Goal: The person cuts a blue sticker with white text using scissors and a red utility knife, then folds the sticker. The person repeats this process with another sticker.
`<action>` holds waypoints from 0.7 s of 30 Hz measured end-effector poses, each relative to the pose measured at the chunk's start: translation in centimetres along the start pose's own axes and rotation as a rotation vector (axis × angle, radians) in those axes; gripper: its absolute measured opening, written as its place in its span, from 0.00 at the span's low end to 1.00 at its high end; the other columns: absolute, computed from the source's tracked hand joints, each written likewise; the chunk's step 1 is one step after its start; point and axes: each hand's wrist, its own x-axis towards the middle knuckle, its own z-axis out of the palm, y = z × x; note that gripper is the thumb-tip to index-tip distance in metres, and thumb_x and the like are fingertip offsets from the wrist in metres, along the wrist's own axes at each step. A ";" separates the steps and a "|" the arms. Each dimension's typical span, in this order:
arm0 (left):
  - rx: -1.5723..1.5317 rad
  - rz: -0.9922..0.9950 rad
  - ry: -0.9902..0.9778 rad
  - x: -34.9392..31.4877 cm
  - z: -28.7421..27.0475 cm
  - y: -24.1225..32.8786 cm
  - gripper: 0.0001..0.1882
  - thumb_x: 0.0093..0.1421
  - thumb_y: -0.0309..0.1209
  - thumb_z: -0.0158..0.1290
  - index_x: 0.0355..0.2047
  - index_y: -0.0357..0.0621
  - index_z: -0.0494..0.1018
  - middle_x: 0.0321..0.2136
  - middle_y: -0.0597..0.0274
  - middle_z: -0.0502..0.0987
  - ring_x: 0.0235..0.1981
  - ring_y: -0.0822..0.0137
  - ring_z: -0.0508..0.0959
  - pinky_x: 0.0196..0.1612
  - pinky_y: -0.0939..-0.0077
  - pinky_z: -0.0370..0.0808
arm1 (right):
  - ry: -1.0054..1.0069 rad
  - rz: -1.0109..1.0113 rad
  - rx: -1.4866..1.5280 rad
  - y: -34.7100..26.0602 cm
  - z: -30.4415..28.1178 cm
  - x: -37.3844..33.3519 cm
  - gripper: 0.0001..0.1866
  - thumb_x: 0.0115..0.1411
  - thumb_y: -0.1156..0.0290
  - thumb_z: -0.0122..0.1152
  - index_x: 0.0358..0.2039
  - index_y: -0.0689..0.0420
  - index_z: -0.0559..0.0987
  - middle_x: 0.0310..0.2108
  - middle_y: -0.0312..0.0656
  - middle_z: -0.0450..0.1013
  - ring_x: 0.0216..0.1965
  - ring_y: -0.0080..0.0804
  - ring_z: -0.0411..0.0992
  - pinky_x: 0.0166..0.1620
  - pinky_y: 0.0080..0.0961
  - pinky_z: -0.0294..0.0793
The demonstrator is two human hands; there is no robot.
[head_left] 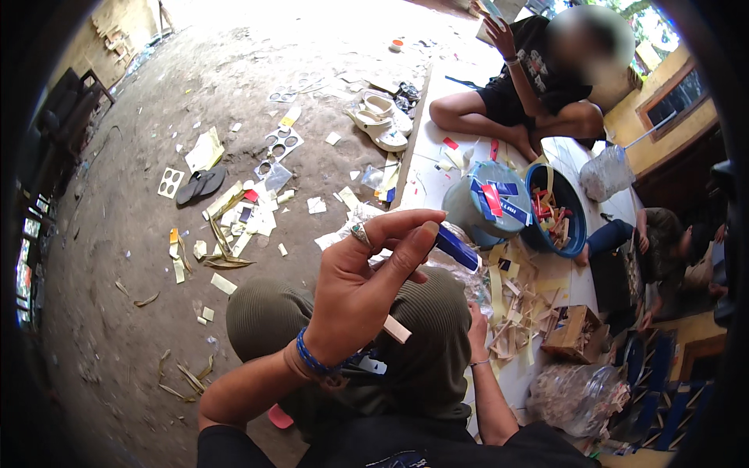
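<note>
My left hand [373,269] is raised over my lap, a ring on one finger and a blue beaded bracelet on the wrist. Its thumb and forefinger pinch a glossy dark blue strip [456,248] with a pale end. Below the palm a pale wooden stick [396,329] sticks out; whether the hand holds it or it rests on my lap, I cannot tell. My right hand [477,331] is low beside my right knee, near crumpled clear plastic [476,292], with its fingers mostly hidden.
Ahead stand a grey-green bucket [488,199] with red and blue strips on its lid and a blue tub [558,207] of wooden pieces. Wood scraps [515,312], a cardboard box [576,331] and a filled plastic bag [581,398] lie right. Another person [538,86] sits on the tiles.
</note>
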 end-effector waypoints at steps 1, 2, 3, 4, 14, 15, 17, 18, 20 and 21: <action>0.040 0.012 -0.004 -0.1 0.0 0.1 0.13 0.70 0.28 0.55 0.53 0.41 0.78 0.41 0.66 0.81 0.39 0.82 0.78 0.38 0.86 0.77 | 0.038 -0.031 0.030 -0.6 -0.3 0.4 0.17 0.63 0.61 0.67 0.49 0.54 0.83 0.42 0.48 0.81 0.44 0.47 0.79 0.47 0.34 0.75; 0.078 0.022 -0.008 -0.1 -0.1 0.1 0.13 0.69 0.26 0.56 0.53 0.41 0.79 0.42 0.66 0.81 0.39 0.82 0.78 0.36 0.87 0.77 | 0.066 0.019 0.176 -1.6 -0.9 1.1 0.17 0.63 0.61 0.66 0.49 0.55 0.83 0.42 0.47 0.82 0.43 0.43 0.79 0.47 0.33 0.74; 0.108 0.055 -0.024 -0.1 -0.1 0.1 0.13 0.69 0.25 0.56 0.53 0.41 0.79 0.42 0.65 0.81 0.38 0.83 0.78 0.35 0.87 0.75 | 0.097 0.070 0.321 -2.8 -2.1 2.5 0.17 0.64 0.61 0.66 0.49 0.56 0.83 0.42 0.46 0.82 0.42 0.40 0.79 0.46 0.31 0.74; 0.138 0.089 -0.040 -0.1 -0.1 0.1 0.14 0.68 0.24 0.57 0.53 0.40 0.79 0.42 0.65 0.80 0.37 0.83 0.77 0.34 0.88 0.74 | 0.111 0.204 0.452 -4.4 -3.7 4.1 0.17 0.64 0.60 0.66 0.49 0.56 0.83 0.43 0.45 0.82 0.41 0.37 0.79 0.46 0.30 0.74; 0.342 0.260 -0.065 0.0 0.1 -0.2 0.14 0.64 0.18 0.59 0.51 0.39 0.80 0.43 0.62 0.80 0.31 0.84 0.75 0.30 0.89 0.70 | 0.210 -0.500 0.701 -21.4 -19.4 7.8 0.14 0.56 0.72 0.73 0.43 0.56 0.86 0.42 0.41 0.81 0.43 0.32 0.79 0.49 0.28 0.75; 0.343 0.251 -0.060 -0.1 0.1 -0.2 0.15 0.64 0.18 0.59 0.51 0.39 0.80 0.43 0.62 0.80 0.31 0.84 0.75 0.30 0.88 0.70 | 0.195 -0.525 0.663 -22.0 -19.3 8.1 0.14 0.55 0.72 0.74 0.43 0.55 0.87 0.42 0.40 0.81 0.42 0.32 0.79 0.48 0.28 0.75; 0.345 0.230 -0.039 -0.2 -0.1 0.0 0.15 0.64 0.19 0.59 0.51 0.39 0.80 0.42 0.63 0.80 0.32 0.84 0.75 0.31 0.88 0.71 | 0.197 -0.564 0.604 -22.5 -19.1 8.4 0.14 0.54 0.72 0.75 0.43 0.53 0.87 0.41 0.38 0.82 0.40 0.32 0.79 0.46 0.28 0.75; 0.354 0.225 -0.047 -0.2 -0.2 0.0 0.15 0.65 0.19 0.59 0.52 0.39 0.80 0.42 0.63 0.80 0.32 0.84 0.75 0.31 0.88 0.71 | 0.211 -0.577 0.583 -22.6 -19.0 8.5 0.15 0.53 0.72 0.75 0.43 0.52 0.87 0.40 0.37 0.82 0.39 0.31 0.80 0.46 0.28 0.75; 0.361 0.231 -0.059 -0.3 -0.4 0.1 0.15 0.66 0.20 0.58 0.52 0.40 0.80 0.43 0.63 0.79 0.34 0.83 0.76 0.32 0.87 0.73 | 0.260 -0.620 0.505 -22.7 -18.8 8.5 0.15 0.53 0.72 0.75 0.43 0.50 0.87 0.39 0.35 0.83 0.38 0.30 0.80 0.44 0.27 0.75; 0.353 0.202 -0.063 -0.3 -0.4 0.1 0.15 0.66 0.21 0.57 0.53 0.40 0.79 0.44 0.63 0.79 0.34 0.83 0.76 0.33 0.87 0.73 | 0.294 -0.651 0.447 -22.7 -18.8 8.5 0.15 0.53 0.72 0.75 0.43 0.50 0.87 0.39 0.34 0.83 0.38 0.29 0.80 0.44 0.27 0.75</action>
